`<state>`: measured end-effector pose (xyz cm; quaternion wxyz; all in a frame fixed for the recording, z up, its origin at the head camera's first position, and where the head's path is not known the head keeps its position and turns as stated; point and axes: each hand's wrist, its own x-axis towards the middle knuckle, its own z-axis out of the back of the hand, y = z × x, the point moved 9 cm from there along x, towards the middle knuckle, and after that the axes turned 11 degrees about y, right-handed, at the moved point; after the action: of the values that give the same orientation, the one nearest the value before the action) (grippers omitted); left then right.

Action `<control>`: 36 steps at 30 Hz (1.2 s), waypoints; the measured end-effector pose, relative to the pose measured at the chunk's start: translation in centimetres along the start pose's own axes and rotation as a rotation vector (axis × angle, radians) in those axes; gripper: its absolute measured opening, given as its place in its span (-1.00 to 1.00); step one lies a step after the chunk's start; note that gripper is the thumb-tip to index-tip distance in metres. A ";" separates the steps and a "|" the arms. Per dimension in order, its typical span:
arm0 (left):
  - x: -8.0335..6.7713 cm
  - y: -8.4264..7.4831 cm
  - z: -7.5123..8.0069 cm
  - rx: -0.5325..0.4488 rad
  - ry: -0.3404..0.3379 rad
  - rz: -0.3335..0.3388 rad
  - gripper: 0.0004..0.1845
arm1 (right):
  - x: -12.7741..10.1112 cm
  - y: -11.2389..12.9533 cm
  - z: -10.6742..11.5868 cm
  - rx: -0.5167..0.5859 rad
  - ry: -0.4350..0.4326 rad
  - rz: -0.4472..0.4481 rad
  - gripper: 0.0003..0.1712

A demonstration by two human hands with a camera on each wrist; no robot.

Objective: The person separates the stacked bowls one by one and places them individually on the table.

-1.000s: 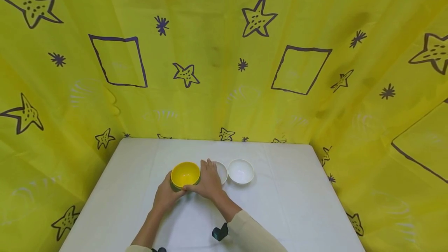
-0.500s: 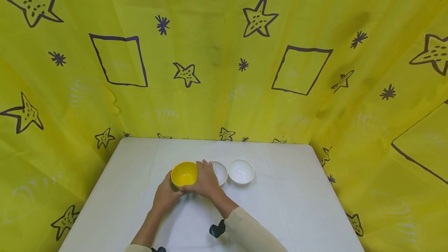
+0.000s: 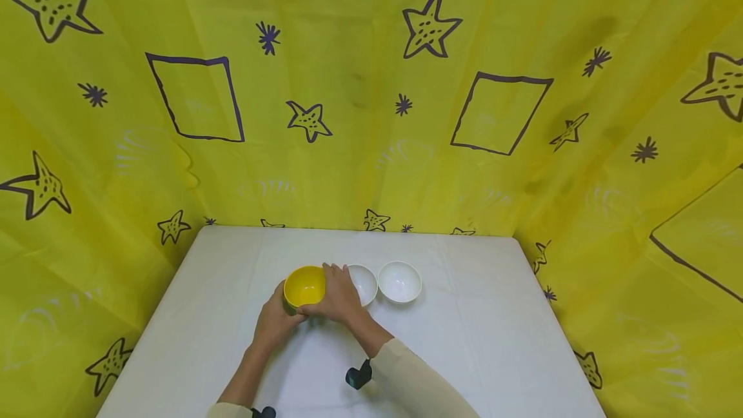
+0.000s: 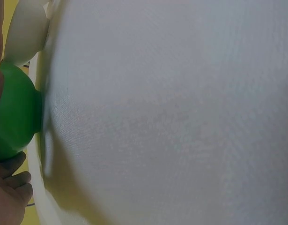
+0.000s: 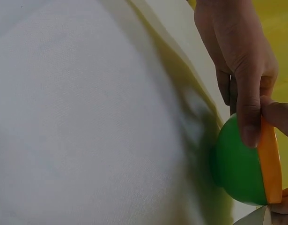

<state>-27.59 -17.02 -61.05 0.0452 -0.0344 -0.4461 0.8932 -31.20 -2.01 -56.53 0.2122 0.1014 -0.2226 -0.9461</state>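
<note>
A yellow bowl [image 3: 303,288] is nested inside a green bowl [image 4: 15,115], left of the table's middle. My left hand [image 3: 275,321] grips the green bowl from its left side, thumb along the outer wall in the right wrist view. From the right, my right hand [image 3: 338,297] holds the yellow bowl by its rim, thumb at the near side and fingers across the far side. In the right wrist view, the yellow bowl shows as an orange band [image 5: 270,161] above the green one. Part of its rim is hidden behind my right hand.
Two white bowls stand just to the right: one [image 3: 364,284] partly covered by my right hand, the other [image 3: 400,282] beside it. A white cloth [image 3: 493,340] covers the table. Yellow curtains [image 3: 360,166] with star drawings enclose the back and sides.
My right hand has shifted slightly left, covering more of the yellow bowl's right side and uncovering more of the nearer white bowl. My left hand stays in place.
</note>
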 end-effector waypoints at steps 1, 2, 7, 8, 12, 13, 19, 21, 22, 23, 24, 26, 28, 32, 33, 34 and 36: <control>0.0 0.0 0.0 -0.001 0.000 0.000 -0.04 | 0.0 0.0 0.0 -0.001 0.002 -0.004 0.24; 0.0 0.0 0.0 -0.001 0.000 0.000 -0.04 | 0.0 0.0 0.1 -0.002 0.004 -0.006 0.24; 0.0 0.1 -0.1 -0.002 -0.005 -0.001 -0.05 | 0.3 0.1 0.2 -0.022 -0.004 0.000 0.14; 0.0 0.1 -0.1 0.000 -0.005 -0.003 -0.05 | 0.4 0.1 0.2 -0.026 -0.006 0.000 0.12; 0.1 0.1 -0.2 -0.008 -0.006 -0.007 -0.06 | 0.5 0.0 0.1 -0.026 -0.017 -0.003 0.10; 0.1 0.1 -0.2 -0.009 -0.006 -0.009 -0.06 | 0.5 0.0 0.2 -0.023 -0.023 -0.002 0.10; 0.1 0.0 -0.2 0.000 -0.012 -0.012 -0.08 | 0.5 -0.1 0.3 -0.007 -0.054 0.006 0.09; 0.1 0.0 -0.1 0.006 -0.014 -0.010 -0.08 | 0.4 -0.1 0.4 0.004 -0.060 0.010 0.08; 0.1 0.0 -0.1 0.005 -0.014 -0.008 -0.09 | 0.4 -0.1 0.4 0.009 -0.063 0.012 0.08; 0.1 0.0 -0.1 0.006 -0.013 -0.007 -0.09 | 0.3 -0.1 0.5 0.013 -0.066 0.014 0.08; 0.1 0.0 -0.1 0.004 -0.013 -0.007 -0.09 | 0.3 -0.1 0.6 0.018 -0.070 0.017 0.08; 0.1 0.0 -0.1 -0.002 -0.012 -0.007 -0.09 | 0.2 0.0 0.8 0.030 -0.078 0.023 0.08; 0.1 0.0 -0.1 -0.007 -0.011 -0.006 -0.08 | 0.1 0.0 1.0 0.043 -0.081 0.027 0.07; 0.1 0.1 -0.1 -0.006 -0.013 -0.006 -0.05 | -0.1 0.0 1.4 0.074 -0.082 0.022 0.07; 0.1 0.1 0.0 -0.005 -0.015 -0.009 -0.05 | -0.2 -0.1 1.5 0.079 -0.081 0.018 0.08; 0.1 0.1 0.0 -0.005 -0.020 -0.014 -0.05 | -0.2 -0.1 1.7 0.085 -0.080 0.014 0.10; 0.1 0.1 0.0 0.000 -0.030 -0.026 -0.05 | -0.4 -0.3 2.0 0.092 -0.080 0.002 0.12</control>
<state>-27.64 -17.05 -61.09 0.0500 -0.0155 -0.4473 0.8928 -31.49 -0.84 -54.90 0.1990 0.0730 -0.2742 -0.9380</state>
